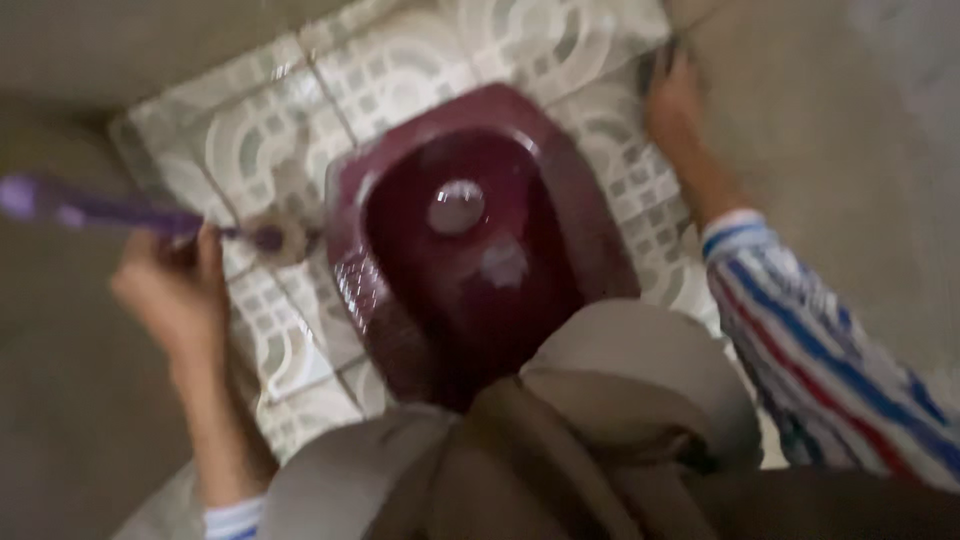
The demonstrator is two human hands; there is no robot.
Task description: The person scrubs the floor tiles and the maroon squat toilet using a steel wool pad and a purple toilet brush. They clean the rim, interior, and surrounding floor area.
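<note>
My left hand (175, 285) grips the purple handle of a toilet brush (110, 212), whose pale round head rests on the patterned floor tiles (250, 150) just left of a dark red squat toilet pan (470, 240). A little water sits over the pan's drain hole. My right hand (672, 100) is pressed flat against the grey wall at the upper right, with a striped sleeve behind it. The picture is blurred by motion.
Grey concrete wall surfaces (840, 150) close in on the right and left of the tiled strip. My bent knees in beige cloth (560, 430) fill the bottom of the view and cover the pan's near end.
</note>
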